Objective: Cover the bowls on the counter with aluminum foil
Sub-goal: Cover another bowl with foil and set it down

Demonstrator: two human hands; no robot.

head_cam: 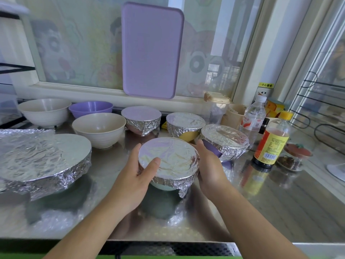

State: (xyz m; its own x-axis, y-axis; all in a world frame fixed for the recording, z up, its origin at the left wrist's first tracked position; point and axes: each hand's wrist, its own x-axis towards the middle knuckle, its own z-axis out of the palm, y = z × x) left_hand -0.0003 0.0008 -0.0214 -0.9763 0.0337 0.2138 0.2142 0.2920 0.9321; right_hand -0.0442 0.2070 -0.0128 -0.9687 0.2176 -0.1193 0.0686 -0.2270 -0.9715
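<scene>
- Both hands, left hand [135,177] and right hand [209,165], are gripping the foil-covered bowl [168,161] between them, apparently lifted off the table [261,202].
- Uncovered bowls [99,128] are sitting far left.

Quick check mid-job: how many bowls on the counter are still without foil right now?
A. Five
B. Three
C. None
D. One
B: three stand open at the back left, a white bowl, a purple bowl and a cream bowl, while the left hand and right hand hold a foil-covered bowl.
</scene>
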